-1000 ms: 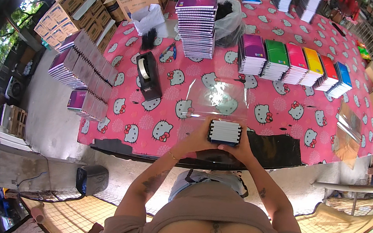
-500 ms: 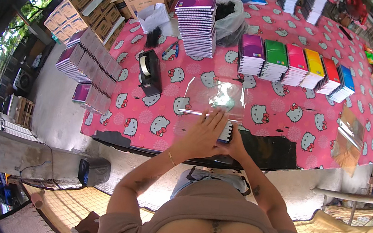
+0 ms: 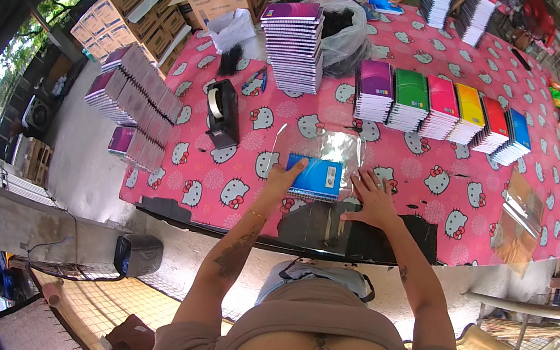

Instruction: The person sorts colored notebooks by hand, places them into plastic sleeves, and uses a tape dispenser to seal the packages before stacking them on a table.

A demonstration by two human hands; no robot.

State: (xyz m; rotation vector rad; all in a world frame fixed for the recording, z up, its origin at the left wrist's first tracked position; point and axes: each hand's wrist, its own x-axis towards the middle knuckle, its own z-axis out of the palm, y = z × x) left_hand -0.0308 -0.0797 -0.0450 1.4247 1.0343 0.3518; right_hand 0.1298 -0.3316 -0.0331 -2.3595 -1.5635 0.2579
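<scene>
A blue spiral notebook [image 3: 320,176] lies flat near the table's front edge, its coil toward me and a small white label at its right. My left hand [image 3: 285,178] grips its left edge, thumb on the cover and the other fingers mostly hidden. Under the notebook spreads a clear plastic sheet [image 3: 329,142], glossy behind it and reaching over the black patch in front. To the right, my right hand [image 3: 372,202] rests open with fingers spread by the sheet's right edge, apart from the notebook.
A black tape dispenser [image 3: 224,118] stands left on the pink tablecloth [image 3: 397,175]. Notebook piles in several colours [image 3: 428,96] line the back right; a tall purple stack [image 3: 291,48] stands behind. More clear sheets [image 3: 521,213] lie right. Across the table, a person holds a blue notebook [image 3: 383,1].
The notebook, earlier mostly under my hands, now lies flat with its blue cover showing. My hands have moved apart, the left to its left edge, the right out to the right.
</scene>
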